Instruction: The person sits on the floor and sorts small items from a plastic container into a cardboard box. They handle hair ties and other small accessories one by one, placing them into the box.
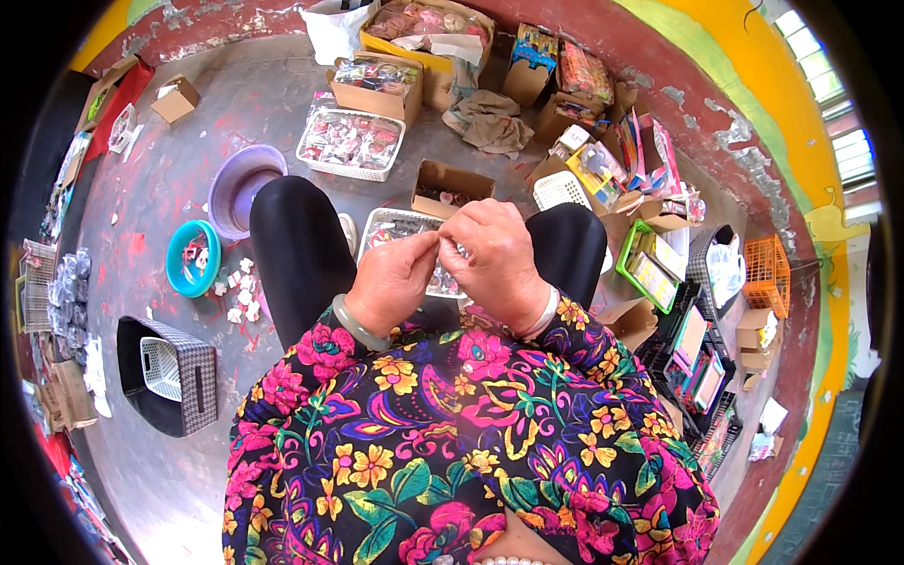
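Note:
My left hand [394,280] and my right hand [496,254] meet above my lap, fingertips pinched together on a small item too tiny to make out. A pale green bangle circles my left wrist and a silver one my right. Under the hands, between my black-trousered knees, sits a white basket [388,222] of small clear-wrapped pieces. A flowered blouse fills the lower part of the view.
On the concrete floor: a brown box [452,187], a white basket of packets [350,141], a purple basin [243,185], a teal bowl [193,257], a checked bin [171,375]. Cardboard boxes of goods and a green crate [652,266] line the right wall.

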Motion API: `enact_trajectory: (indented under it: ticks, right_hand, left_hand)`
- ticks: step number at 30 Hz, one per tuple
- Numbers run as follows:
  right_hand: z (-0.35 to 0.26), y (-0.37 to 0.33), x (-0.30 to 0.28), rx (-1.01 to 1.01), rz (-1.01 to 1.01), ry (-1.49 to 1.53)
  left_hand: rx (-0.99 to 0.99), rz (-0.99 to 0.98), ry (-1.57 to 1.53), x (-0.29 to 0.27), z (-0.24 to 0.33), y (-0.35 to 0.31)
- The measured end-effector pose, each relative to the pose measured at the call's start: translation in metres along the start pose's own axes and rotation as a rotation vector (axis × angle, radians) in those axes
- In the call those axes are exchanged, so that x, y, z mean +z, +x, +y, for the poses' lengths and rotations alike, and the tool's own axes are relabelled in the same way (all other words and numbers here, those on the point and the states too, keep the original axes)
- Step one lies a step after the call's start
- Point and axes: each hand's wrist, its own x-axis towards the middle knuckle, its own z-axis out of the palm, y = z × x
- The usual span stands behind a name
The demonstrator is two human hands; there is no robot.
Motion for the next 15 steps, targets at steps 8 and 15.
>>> enact_trajectory:
  ticks: [8, 15]
  right_hand:
    - [0.021, -0.010, -0.010, 0.504, -0.099, 0.691]
    - [0.068, -0.044, -0.051, 0.802, 0.250, 1.238]
  left_hand:
    - [-0.116, -0.039, -0.433, 0.009, -0.009, -0.001]
    - [-0.448, -0.076, -0.958, 0.005, -0.008, 0.006]
